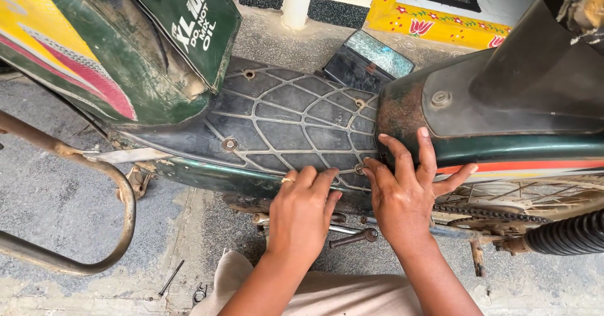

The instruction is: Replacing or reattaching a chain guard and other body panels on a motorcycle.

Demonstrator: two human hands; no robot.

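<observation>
Nearby, on gritty grey concrete, a wrench (353, 237) lies under the moped. Both palms press flat, gripping nothing: left hand (301, 210) on the ribbed black footboard (283, 124), right hand (404, 193) at its bolt (359, 169). Beyond stands a yellow painted threshold (434, 23).

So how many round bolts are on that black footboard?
4: one at the back edge, one front left, one mid-right, one by the right hand fingertips. Hands may hide more.
</observation>
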